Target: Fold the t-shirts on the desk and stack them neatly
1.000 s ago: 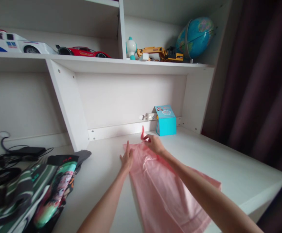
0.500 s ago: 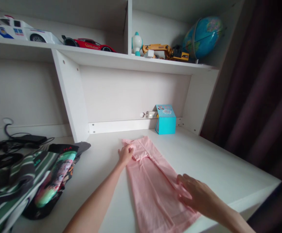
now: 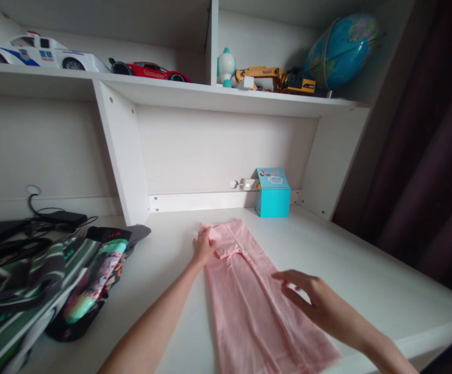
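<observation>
White counter point(image 3: 389, 285) under shelving. Pink garment point(image 3: 241, 306) lies lengthwise on it, far end turned over. Left hand point(image 3: 203, 249) on its far left edge, fingers loosely bent; pinch or press, cannot tell. Right hand point(image 3: 315, 298) loosely spread, seemingly empty, by the right edge; contact unclear. Best anchor left, smooth creases with flat right fingers. Near end partly cut off; underlayers hidden.

We observe the left forearm point(image 3: 154, 318) bare, reaching up and rightward from the lower edge. The left hand point(image 3: 203, 248) lies low, thumb on its inner side, grip undetermined. We record the right forearm point(image 3: 376, 344) entering at lower right. The right hand point(image 3: 319, 301) points leftward, fingers loosely bent, thumb apart beneath them.
</observation>
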The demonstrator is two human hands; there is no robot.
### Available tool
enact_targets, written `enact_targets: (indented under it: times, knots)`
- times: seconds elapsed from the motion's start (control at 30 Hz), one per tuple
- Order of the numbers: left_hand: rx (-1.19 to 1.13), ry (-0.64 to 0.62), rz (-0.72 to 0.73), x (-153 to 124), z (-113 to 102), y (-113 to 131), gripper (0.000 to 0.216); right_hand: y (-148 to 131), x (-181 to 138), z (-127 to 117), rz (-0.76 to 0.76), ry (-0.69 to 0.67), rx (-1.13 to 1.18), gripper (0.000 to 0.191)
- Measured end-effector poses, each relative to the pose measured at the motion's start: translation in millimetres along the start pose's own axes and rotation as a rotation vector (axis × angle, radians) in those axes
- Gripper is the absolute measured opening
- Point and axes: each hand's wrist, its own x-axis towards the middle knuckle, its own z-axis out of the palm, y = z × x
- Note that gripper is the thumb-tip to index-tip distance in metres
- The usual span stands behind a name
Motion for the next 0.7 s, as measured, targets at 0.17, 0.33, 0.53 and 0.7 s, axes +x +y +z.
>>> enact_targets:
  times: [0.17, 0.33, 0.53, 0.7]
  knots:
    - [0.066, 0.049, 0.009, 0, -1, -3, 0.043, 32, 9, 35, -0.104, -0.113, -0.082, 0.051]
    - [0.197, 0.055, 0.116, -5, -6, 23, 0.04, 36, 4, 56, -0.063, -0.19, -0.15, 0.054]
    - [0.272, -0.336, 0.152, 7, 13, 70, 0.061, 44, 6, 62, -0.103, -0.152, -0.191, 0.054]
    - [0.289, -0.513, 0.066, 18, 16, 77, 0.072, 39, 6, 58, -0.054, -0.166, -0.19, 0.055]
